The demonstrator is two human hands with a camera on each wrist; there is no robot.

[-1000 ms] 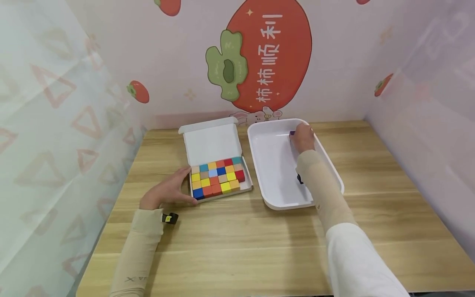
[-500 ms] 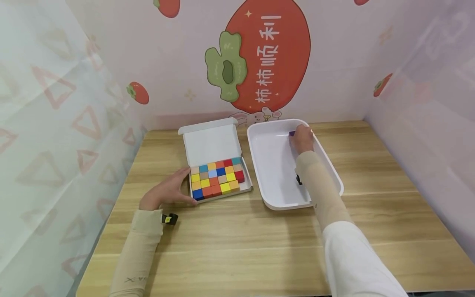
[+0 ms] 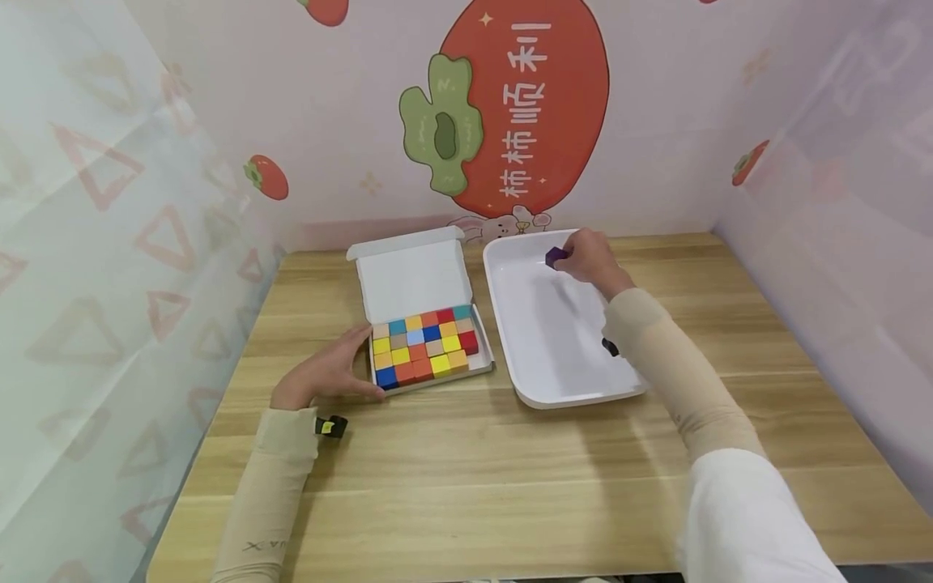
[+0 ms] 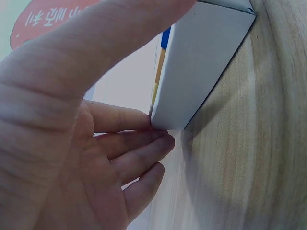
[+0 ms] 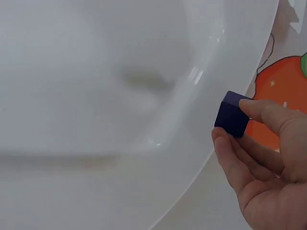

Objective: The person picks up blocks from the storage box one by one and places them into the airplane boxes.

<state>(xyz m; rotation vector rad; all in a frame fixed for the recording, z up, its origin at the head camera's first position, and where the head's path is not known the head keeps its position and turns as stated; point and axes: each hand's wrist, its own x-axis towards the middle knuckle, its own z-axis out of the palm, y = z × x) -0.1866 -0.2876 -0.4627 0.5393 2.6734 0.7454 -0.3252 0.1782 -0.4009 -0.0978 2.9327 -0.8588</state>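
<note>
My right hand (image 3: 592,261) pinches a dark purple wooden cube (image 3: 557,257) between thumb and fingertips, over the far part of a white plastic tray (image 3: 543,397). In the right wrist view the cube (image 5: 233,115) overlaps the tray's rim. On the left, my left hand (image 3: 324,374) spans the left side of a white cardboard box (image 3: 477,366), thumb at the near corner and fingers at the far one. Seen from the left wrist, the fingertips (image 4: 165,141) touch the box's end. Rows of coloured wooden cubes (image 3: 416,351) fill most of it, with a gap at the near right corner.
The box's raised lid (image 3: 415,279) leans back behind the cubes. Box and tray stand side by side on the wooden table (image 3: 452,486). A wall with a large persimmon picture (image 3: 547,105) rises behind, and patterned sheets flank both sides.
My right hand has lifted from the tray's far right corner and shifted slightly left with the purple cube, now in fuller view. The left hand stays at the box.
</note>
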